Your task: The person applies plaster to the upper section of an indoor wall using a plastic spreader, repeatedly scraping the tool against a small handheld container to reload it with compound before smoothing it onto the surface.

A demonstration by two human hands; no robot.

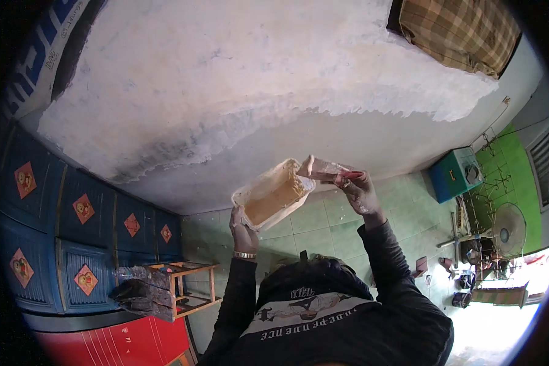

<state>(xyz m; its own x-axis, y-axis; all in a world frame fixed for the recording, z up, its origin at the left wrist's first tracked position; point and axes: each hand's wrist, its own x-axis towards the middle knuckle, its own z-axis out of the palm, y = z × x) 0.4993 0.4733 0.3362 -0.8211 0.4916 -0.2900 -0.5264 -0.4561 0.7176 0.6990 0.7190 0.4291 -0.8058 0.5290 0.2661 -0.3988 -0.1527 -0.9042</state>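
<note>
My left hand grips the near end of a long, plaster-smeared trough, which has pale material coating its inside. My right hand is closed on a wide putty knife, its blade at the trough's far right rim with pale putty along the edge. Both are held in front of a wall that is patchy white above and greyer below. My sleeves are dark and dusted, and a watch is on my left wrist.
Blue cabinet doors line the left, beside a wooden stool with dark bags and a red board. At right are a teal box, a fan and scattered items on green floor tiles. Checked fabric hangs upper right.
</note>
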